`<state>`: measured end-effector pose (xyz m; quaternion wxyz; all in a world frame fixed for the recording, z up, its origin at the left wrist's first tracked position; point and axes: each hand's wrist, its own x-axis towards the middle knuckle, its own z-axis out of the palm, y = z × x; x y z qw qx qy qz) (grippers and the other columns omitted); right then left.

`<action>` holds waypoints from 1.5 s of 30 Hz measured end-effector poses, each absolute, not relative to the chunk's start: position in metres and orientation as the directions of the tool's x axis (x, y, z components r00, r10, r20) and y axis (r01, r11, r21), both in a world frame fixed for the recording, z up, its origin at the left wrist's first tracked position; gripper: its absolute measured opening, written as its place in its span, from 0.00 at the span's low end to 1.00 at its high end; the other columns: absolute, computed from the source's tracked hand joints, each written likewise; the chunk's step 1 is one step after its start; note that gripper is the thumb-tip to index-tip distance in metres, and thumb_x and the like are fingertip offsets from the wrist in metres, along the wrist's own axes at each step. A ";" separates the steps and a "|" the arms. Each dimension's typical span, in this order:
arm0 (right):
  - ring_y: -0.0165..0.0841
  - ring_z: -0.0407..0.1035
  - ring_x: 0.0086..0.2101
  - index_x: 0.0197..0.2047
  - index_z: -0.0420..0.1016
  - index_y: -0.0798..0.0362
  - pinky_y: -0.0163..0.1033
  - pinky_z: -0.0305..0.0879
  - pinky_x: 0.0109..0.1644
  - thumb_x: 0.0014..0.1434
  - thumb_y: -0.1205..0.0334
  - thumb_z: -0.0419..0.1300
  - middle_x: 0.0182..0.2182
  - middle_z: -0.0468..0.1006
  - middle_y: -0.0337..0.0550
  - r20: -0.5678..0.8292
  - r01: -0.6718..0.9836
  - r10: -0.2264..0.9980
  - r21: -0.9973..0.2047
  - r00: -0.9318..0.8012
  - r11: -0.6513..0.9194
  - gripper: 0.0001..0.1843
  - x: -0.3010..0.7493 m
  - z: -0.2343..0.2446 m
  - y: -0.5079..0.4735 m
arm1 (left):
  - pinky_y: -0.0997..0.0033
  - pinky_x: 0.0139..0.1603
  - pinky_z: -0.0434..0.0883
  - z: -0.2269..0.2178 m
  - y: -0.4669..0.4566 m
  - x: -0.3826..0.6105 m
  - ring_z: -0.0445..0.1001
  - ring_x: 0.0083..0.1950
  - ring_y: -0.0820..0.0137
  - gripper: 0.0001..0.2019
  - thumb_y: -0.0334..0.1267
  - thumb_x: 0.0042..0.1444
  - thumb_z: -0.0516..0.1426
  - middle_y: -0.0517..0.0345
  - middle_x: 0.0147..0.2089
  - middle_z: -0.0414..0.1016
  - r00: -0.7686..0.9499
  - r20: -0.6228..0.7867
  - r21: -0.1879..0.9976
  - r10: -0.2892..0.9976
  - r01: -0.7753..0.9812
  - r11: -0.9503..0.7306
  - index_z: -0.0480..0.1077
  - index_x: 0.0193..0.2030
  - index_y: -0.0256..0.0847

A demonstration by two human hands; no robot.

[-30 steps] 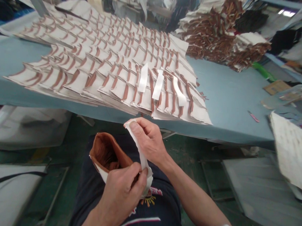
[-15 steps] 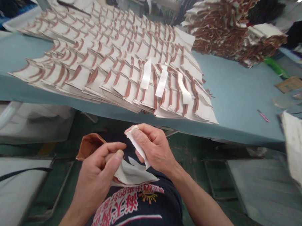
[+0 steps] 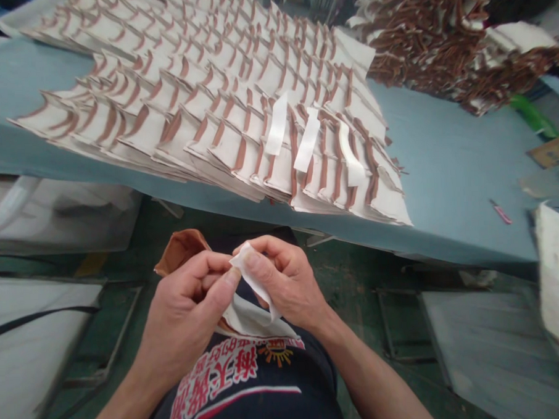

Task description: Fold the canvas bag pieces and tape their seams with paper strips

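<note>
Strip (image 3: 256, 286) looks light and limp, best taken near its end; right hand (image 3: 289, 280) clamps it, left hand (image 3: 186, 300) pinches its corner.

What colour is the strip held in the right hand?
The strip in the right hand is plain white, best seen in the head view.

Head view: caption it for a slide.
Left hand and right hand pinch a white strip before overlapping brown-edged white panels.
</note>
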<state>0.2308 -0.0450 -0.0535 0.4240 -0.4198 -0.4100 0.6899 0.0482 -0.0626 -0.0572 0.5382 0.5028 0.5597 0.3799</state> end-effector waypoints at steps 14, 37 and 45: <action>0.26 0.72 0.25 0.48 0.82 0.50 0.34 0.64 0.33 0.80 0.61 0.63 0.29 0.85 0.36 0.603 0.319 0.711 -0.636 -0.362 0.702 0.07 0.259 -0.068 -0.036 | 0.81 0.21 0.65 -0.054 -0.064 0.045 0.74 0.16 0.77 0.07 0.36 0.71 0.62 0.72 0.21 0.77 0.181 0.236 0.836 0.955 0.463 -0.294 0.84 0.45 0.48; 0.29 0.71 0.26 0.56 0.82 0.53 0.40 0.59 0.31 0.82 0.59 0.62 0.28 0.81 0.36 0.672 0.392 0.511 -0.338 -0.536 0.855 0.09 0.289 -0.082 -0.039 | 0.82 0.18 0.61 -0.046 -0.058 0.043 0.69 0.16 0.78 0.09 0.41 0.66 0.64 0.68 0.19 0.77 0.319 0.042 0.924 0.947 0.348 -0.158 0.88 0.42 0.46; 0.29 0.70 0.26 0.51 0.83 0.52 0.40 0.59 0.32 0.84 0.60 0.59 0.28 0.81 0.37 0.691 0.380 0.528 -0.375 -0.494 0.846 0.11 0.285 -0.091 -0.046 | 0.82 0.15 0.58 -0.034 -0.052 0.050 0.65 0.13 0.78 0.05 0.37 0.60 0.64 0.71 0.16 0.73 0.355 0.021 0.915 0.934 0.370 -0.162 0.84 0.36 0.47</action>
